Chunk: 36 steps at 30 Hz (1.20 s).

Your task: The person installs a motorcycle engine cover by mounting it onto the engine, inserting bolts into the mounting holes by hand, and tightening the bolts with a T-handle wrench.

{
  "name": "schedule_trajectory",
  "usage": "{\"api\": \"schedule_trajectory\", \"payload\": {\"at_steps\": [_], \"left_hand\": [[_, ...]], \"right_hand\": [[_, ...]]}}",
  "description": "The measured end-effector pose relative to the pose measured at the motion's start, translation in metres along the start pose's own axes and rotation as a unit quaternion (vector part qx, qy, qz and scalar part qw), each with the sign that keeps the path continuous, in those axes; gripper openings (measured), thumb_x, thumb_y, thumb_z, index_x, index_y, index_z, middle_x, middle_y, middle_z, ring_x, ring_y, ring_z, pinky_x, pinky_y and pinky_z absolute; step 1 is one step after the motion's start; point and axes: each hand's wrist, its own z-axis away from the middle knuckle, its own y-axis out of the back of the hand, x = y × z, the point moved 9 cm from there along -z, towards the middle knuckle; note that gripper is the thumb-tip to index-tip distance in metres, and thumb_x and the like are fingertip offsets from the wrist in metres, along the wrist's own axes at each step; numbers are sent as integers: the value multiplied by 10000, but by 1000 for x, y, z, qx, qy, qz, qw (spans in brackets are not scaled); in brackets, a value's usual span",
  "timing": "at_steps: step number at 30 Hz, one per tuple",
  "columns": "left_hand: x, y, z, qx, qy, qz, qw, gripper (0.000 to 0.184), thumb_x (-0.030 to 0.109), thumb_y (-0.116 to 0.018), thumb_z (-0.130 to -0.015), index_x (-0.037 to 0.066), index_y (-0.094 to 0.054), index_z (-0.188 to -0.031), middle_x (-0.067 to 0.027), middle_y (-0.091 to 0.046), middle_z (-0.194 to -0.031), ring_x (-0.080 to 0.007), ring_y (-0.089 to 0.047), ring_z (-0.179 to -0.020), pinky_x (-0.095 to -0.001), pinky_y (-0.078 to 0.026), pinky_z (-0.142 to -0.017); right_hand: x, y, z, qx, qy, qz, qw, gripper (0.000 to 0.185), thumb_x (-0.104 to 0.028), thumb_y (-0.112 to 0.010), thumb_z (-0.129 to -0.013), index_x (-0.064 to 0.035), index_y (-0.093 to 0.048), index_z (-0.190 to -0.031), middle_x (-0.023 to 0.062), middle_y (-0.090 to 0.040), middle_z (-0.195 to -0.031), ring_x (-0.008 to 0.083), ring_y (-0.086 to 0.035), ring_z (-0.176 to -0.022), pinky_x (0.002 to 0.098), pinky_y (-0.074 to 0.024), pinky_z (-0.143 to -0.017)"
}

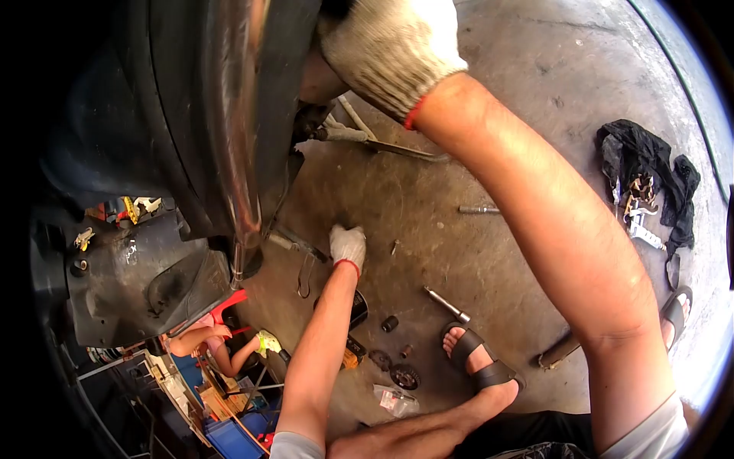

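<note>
Off-white gloves (405, 46) cover the right hand (386, 50), beside a dark panel (271, 115), and the left hand (349, 246), well below near a dark bar (307, 245), neither grip readable, and work looks partway done, a socket tool (448, 304) and loose parts (405, 375) lying right of the left hand.

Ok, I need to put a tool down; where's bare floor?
Bare floor lies between the right forearm and black cloth, and between the upper silver tool and lower silver tool. It's crowded around the round black part and plastic bag.
</note>
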Motion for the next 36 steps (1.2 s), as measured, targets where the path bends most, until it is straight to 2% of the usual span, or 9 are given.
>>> {"api": "schedule_trajectory", "payload": {"at_steps": [2,10,15,20,22,23,29,31,36], "left_hand": [[0,-8,7,-8,-7,-193,981,437,176,-693,-814,-80,-608,-1157,-338,-560,-1254,-483,-556,-1157,-482,-470,-991],[-21,-26,7,8,-134,-198,971,428,169,-711,-825,-29,-608,-1190,-306,-615,-1172,-461,-590,-1114,-476,-496,-950],[-13,-29,46,-29,-86,-172,981,379,164,-709,-830,-10,-623,-1155,-266,-667,-1080,-429,-646,-1003,-475,-513,-892],[-12,-46,63,-89,-159,-140,973,330,163,-713,-810,-12,-628,-1077,-239,-650,-1054,-420,-620,-1008,-466,-500,-875],[-4,-51,66,-106,-167,-142,970,335,172,-708,-819,-14,-622,-1084,-237,-646,-1056,-429,-604,-1026,-470,-495,-889],[-3,-53,66,-105,-167,-141,970,335,172,-708,-819,-14,-622,-1084,-237,-646,-1056,-429,-604,-1026,-470,-495,-889],[42,-54,90,-78,-315,-217,921,306,130,-685,-885,9,-616,-1158,-205,-656,-1057,-365,-644,-974,-388,-505,-879],[85,-53,117,-166,-293,-49,940,264,95,-663,-862,16,-612,-1109,-238,-642,-1061,-461,-592,-1020,-476,-493,-877],[132,-45,139,-172,-286,40,942,146,32,-638,-919,24,-594,-1058,-143,-632,-878,-225,-632,-753,-352,-506,-702]], "right_hand": [[-6,8,9,2,53,-18,998,240,-111,-637,-780,-11,-612,-997,261,-604,-988,433,-637,-895,481,-536,-785],[-15,3,23,-162,77,165,970,532,-154,-722,-761,-77,-562,-1262,220,-579,-1096,391,-615,-986,481,-504,-853],[-18,10,20,-202,87,145,965,573,-186,-741,-773,-71,-546,-1300,201,-579,-1117,358,-626,-1027,465,-503,-871],[-5,-2,21,-267,47,151,951,619,-235,-776,-756,-77,-541,-1306,203,-578,-1137,357,-628,-1049,467,-496,-898],[9,18,31,-63,70,-2,996,187,-143,-660,-871,-56,-679,-1035,177,-665,-928,350,-668,-899,411,-559,-769],[17,17,44,-63,72,-2,995,187,-143,-660,-871,-56,-679,-1035,177,-665,-928,350,-668,-899,411,-559,-769],[96,-38,202,-388,-127,-46,912,177,-128,-646,-871,-42,-671,-1024,227,-672,-918,438,-645,-871,486,-539,-777],[102,-43,248,-411,-169,-47,895,161,-140,-627,-884,-40,-671,-1002,227,-684,-911,437,-656,-861,495,-534,-759],[113,-51,278,-434,-259,-90,859,175,-179,-611,-894,-55,-677,-997,219,-695,-918,428,-667,-889,493,-531,-758]]}}
